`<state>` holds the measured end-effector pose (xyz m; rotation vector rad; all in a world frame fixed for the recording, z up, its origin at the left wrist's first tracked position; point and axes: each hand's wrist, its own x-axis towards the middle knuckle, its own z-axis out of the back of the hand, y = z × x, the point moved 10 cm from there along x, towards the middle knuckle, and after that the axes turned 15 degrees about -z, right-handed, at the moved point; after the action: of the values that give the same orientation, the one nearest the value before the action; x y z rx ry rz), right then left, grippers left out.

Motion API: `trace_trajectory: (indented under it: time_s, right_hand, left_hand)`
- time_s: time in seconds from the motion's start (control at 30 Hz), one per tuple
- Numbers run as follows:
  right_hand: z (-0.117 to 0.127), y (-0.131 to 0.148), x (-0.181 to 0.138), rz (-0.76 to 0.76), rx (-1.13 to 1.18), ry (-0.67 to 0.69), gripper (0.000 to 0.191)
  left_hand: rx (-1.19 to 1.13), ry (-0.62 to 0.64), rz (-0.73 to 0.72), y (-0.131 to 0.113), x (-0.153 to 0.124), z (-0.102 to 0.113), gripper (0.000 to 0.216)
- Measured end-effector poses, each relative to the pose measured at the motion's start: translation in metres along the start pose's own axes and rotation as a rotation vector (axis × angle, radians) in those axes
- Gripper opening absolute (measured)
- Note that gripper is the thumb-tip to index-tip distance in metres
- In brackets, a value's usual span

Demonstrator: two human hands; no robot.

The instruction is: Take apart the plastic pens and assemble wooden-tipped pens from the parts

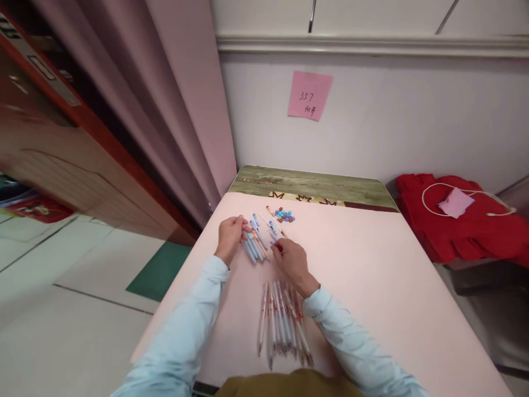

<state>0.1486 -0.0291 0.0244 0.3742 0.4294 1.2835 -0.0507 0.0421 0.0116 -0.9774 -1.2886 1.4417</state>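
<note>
My left hand (233, 236) is at the left side of a bunch of light blue and beige pens (255, 246), fingertips drawn together by their upper ends. Whatever is in that pinch is too small to make out. Across from it, my right hand (292, 261) is curled, thumb and fingers pressed together beside a few loose pens (273, 227); its fingers hide what they may hold. Small blue and brown pieces (284, 215) lie in a heap beyond the hands. Nearer my body is a fan of clear pens with reddish markings (282, 317), tips toward me.
The pale pink tabletop (363, 286) meets a green patterned strip (314, 184) by the wall. A pink note (309, 95) is stuck there. To the right, a red cloth-covered seat (467, 237) bears a white cable. A curtain (182, 99) and wooden door (61, 138) stand left.
</note>
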Motion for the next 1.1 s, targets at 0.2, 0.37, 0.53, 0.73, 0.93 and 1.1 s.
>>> trace_trajectory:
  time_s: [0.2,0.37,0.53,0.73,0.93,1.1]
  right_hand:
    - [-0.031,0.030,0.014,-0.030,-0.133,0.082,0.026]
    - [-0.038,0.032,0.023,-0.091,-0.128,0.068,0.022]
    - [-0.033,0.027,0.026,-0.145,-0.054,0.061,0.018]
    - [-0.012,0.016,0.013,-0.095,0.276,0.114,0.023]
    - [-0.023,0.007,-0.029,-0.226,1.141,0.718,0.035]
    - [-0.029,0.018,-0.053,-0.328,1.399,1.074,0.034]
  left_hand:
    - [-0.061,-0.088,-0.028,0.010,-0.018,0.056,0.019]
    - [-0.096,-0.078,-0.009,0.021,-0.028,0.056,0.019]
    - [-0.115,-0.044,-0.019,0.023,-0.028,0.042,0.018]
    - [-0.178,0.004,-0.070,0.004,-0.035,0.023,0.025]
    - [-0.615,0.308,0.128,-0.016,-0.065,-0.040,0.036]
    - [-0.653,0.365,0.210,-0.020,-0.080,-0.063,0.030]
